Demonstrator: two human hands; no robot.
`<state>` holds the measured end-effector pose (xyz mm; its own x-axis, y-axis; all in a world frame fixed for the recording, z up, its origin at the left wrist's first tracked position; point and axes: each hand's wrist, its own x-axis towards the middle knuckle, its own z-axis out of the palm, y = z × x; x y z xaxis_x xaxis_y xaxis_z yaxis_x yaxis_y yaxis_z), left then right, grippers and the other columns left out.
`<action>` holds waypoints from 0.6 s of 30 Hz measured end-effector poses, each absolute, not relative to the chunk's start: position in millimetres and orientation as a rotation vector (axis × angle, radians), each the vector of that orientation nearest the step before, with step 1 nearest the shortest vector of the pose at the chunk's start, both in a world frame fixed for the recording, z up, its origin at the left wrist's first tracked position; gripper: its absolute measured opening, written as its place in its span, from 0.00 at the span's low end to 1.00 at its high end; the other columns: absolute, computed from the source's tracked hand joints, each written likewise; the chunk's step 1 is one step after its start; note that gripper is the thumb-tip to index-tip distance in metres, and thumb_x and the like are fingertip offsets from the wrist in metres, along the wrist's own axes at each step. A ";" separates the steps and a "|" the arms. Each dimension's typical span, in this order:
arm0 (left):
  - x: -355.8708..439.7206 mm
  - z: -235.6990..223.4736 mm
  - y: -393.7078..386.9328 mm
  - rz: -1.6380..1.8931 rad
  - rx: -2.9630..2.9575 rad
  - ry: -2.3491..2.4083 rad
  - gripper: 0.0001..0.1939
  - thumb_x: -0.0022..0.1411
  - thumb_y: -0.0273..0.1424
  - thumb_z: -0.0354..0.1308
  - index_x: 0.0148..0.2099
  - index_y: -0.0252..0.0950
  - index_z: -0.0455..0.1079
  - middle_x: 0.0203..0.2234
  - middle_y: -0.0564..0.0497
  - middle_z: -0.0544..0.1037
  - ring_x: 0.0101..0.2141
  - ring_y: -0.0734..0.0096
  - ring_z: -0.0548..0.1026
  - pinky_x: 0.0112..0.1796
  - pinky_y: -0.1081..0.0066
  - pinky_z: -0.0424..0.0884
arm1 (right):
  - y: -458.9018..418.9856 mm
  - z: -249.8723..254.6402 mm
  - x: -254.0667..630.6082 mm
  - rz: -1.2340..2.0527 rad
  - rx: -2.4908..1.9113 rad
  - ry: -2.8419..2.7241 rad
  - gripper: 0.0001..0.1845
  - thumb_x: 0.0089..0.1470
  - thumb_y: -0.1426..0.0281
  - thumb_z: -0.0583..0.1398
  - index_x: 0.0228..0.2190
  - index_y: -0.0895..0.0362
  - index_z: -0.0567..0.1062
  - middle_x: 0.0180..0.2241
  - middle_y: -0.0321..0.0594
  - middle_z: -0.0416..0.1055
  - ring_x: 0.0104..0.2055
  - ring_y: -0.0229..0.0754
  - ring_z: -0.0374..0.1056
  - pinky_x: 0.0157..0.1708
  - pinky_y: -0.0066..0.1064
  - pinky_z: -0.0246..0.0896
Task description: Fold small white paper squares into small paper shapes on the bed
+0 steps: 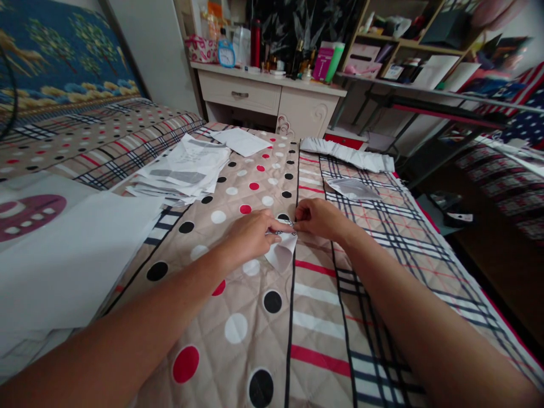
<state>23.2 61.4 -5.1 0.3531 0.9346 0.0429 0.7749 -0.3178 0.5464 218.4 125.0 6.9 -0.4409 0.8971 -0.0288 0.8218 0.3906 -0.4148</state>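
Observation:
A small folded piece of white paper (282,253) lies on the patterned bedspread (238,309) between my hands, with some dark print along its far edge. My left hand (254,235) grips its left side, thumb and index finger pinched on it. At the paper's right corner, my right hand (319,218) has its fingertips pinched together, with the fingers curled in. The fingertips of both hands nearly meet there. Beyond my right hand rests a grey and white folded paper piece (352,188).
On the left are a stack of printed sheets (182,167) and larger white papers (85,260). A single white sheet (241,141) lies farther back. A pleated white paper strip (346,154) lies along the far right edge. A dresser (263,96) stands behind the bed.

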 end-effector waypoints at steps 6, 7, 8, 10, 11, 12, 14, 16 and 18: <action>25.4 -2.4 57.6 0.440 2.283 1.490 0.18 0.61 0.30 0.56 0.50 0.56 0.74 0.37 0.51 0.72 0.37 0.67 0.71 0.37 0.70 0.64 | 128.1 2.5 219.3 0.639 -1.502 -2.375 0.08 0.37 0.72 0.67 0.21 0.56 0.72 0.20 0.32 0.69 0.22 0.34 0.60 0.22 0.26 0.49; 25.9 -2.3 57.1 0.430 2.295 1.488 0.18 0.61 0.30 0.56 0.50 0.56 0.75 0.37 0.51 0.72 0.37 0.67 0.70 0.37 0.70 0.64 | 127.8 1.2 220.4 0.681 -1.488 -2.347 0.08 0.37 0.72 0.66 0.22 0.56 0.72 0.20 0.32 0.68 0.22 0.34 0.60 0.22 0.26 0.49; 26.3 -2.1 56.6 0.423 2.309 1.485 0.18 0.61 0.29 0.55 0.50 0.55 0.75 0.37 0.51 0.72 0.37 0.67 0.70 0.38 0.69 0.64 | 127.2 0.1 221.8 0.728 -1.468 -2.317 0.08 0.38 0.72 0.66 0.22 0.56 0.72 0.20 0.31 0.68 0.22 0.34 0.60 0.22 0.26 0.49; 27.2 -1.6 55.5 0.413 2.340 1.478 0.19 0.61 0.27 0.54 0.49 0.55 0.75 0.37 0.50 0.72 0.37 0.67 0.70 0.37 0.69 0.64 | 125.1 -0.9 224.8 0.841 -1.413 -2.259 0.07 0.38 0.71 0.66 0.23 0.56 0.71 0.20 0.30 0.67 0.23 0.34 0.60 0.23 0.25 0.51; 27.6 -1.3 55.0 0.411 2.354 1.475 0.20 0.61 0.26 0.53 0.49 0.55 0.75 0.36 0.50 0.72 0.37 0.67 0.70 0.37 0.69 0.64 | 123.7 -1.0 226.3 0.902 -1.384 -2.229 0.07 0.39 0.71 0.65 0.24 0.56 0.71 0.20 0.30 0.66 0.23 0.33 0.60 0.23 0.25 0.53; 27.9 -1.2 54.6 0.413 2.364 1.476 0.20 0.61 0.25 0.53 0.49 0.55 0.75 0.35 0.50 0.72 0.37 0.67 0.69 0.37 0.69 0.64 | 121.9 -0.8 227.6 0.964 -1.357 -2.193 0.08 0.39 0.71 0.65 0.24 0.57 0.71 0.21 0.30 0.66 0.23 0.33 0.60 0.24 0.25 0.54; 28.3 -1.4 54.2 0.432 2.368 1.482 0.20 0.61 0.25 0.53 0.48 0.55 0.76 0.35 0.50 0.72 0.36 0.67 0.69 0.36 0.69 0.64 | 117.8 -0.5 229.1 1.068 -1.317 -2.127 0.09 0.38 0.71 0.65 0.26 0.57 0.71 0.22 0.30 0.67 0.24 0.33 0.61 0.25 0.25 0.55; 28.3 -2.5 54.4 0.467 2.355 1.478 0.19 0.60 0.25 0.54 0.47 0.55 0.76 0.35 0.50 0.72 0.36 0.67 0.69 0.36 0.69 0.64 | 114.0 -1.3 228.7 1.061 -1.323 -2.105 0.11 0.37 0.71 0.66 0.27 0.57 0.71 0.24 0.31 0.68 0.26 0.34 0.62 0.25 0.25 0.56; 28.3 -4.0 55.0 0.492 2.335 1.468 0.18 0.60 0.26 0.55 0.46 0.54 0.77 0.35 0.50 0.73 0.36 0.67 0.69 0.37 0.69 0.64 | 111.8 -3.4 226.3 0.925 -1.382 -2.132 0.11 0.37 0.70 0.67 0.27 0.57 0.72 0.25 0.33 0.69 0.26 0.35 0.63 0.26 0.25 0.56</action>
